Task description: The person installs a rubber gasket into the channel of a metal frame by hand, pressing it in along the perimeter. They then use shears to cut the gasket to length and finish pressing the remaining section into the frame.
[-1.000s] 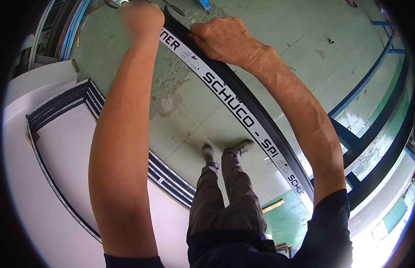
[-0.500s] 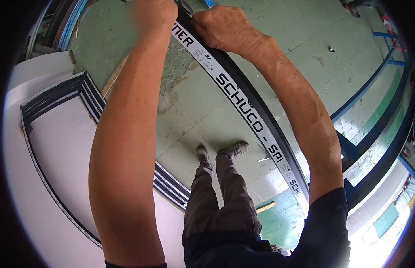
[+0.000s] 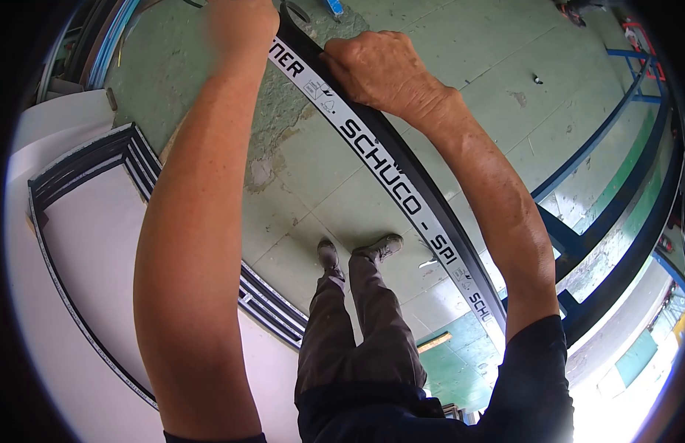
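A long black window-frame profile (image 3: 424,188) with white printed film lettered SCHUCO runs from the top of the view down to the right. My right hand (image 3: 376,70) is closed over its dark upper edge, fingertips hidden beneath the knuckles. My left hand (image 3: 243,26) looks closed beside the profile's far part; it is partly blurred and cut off by the top edge, its fingers hidden. Between the hands, a thin black strip (image 3: 294,11) curls up in a loop.
Several black frame profiles (image 3: 80,159) lie on a pale board (image 3: 77,258) at the left. Blue metal stands (image 3: 593,166) are at the right. My shoes (image 3: 379,247) rest on the green floor (image 3: 298,177), where a small wooden strip (image 3: 435,342) lies.
My right hand has slid a little along the profile, down and away from my left hand. The whole view has shifted slightly, with the profile now further left.
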Demonstrator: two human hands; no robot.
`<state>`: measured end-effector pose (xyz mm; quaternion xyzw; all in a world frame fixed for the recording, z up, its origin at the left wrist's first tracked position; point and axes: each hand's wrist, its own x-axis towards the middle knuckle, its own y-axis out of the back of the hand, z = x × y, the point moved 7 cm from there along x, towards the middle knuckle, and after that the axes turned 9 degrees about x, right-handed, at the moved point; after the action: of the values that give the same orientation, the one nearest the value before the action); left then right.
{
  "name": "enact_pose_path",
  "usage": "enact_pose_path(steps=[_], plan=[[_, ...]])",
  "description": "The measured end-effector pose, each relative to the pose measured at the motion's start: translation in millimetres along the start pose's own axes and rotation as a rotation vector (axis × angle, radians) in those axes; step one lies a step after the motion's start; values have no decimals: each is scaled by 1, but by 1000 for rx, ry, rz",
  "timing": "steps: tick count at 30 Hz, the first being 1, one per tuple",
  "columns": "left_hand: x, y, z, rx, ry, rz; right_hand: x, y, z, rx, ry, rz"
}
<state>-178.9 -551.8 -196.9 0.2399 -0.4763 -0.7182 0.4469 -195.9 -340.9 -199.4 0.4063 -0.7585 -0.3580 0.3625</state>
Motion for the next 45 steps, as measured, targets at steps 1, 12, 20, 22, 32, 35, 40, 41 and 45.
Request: enact_pose_path(steps=[1, 12, 20, 22, 32, 35, 40, 41, 45], plan=[[2, -1, -1, 21, -7, -3, -2, 0, 1, 8, 4, 7], [-5, 3, 6, 55, -52, 41, 12, 0, 0, 39, -44, -33], [-4, 2, 5, 36, -40, -2, 19, -1, 3, 40, 8, -26], [0, 0, 4, 60, -58, 13, 17, -2, 3, 50, 2, -24], [-3, 1, 4, 6, -48, 44, -4, 5, 0, 119, 26, 18], [-2, -1, 2, 21, -64, 81, -25, 14, -6, 100, -8, -44], [4, -3, 2, 95, -80, 34, -31, 14, -6, 102, -27, -76], [3, -5, 0, 105, -93, 25, -33, 13, -6, 106, -20, -77], [4, -4, 1, 96, -97, 24, -36, 14, -6, 99, -8, -74]])
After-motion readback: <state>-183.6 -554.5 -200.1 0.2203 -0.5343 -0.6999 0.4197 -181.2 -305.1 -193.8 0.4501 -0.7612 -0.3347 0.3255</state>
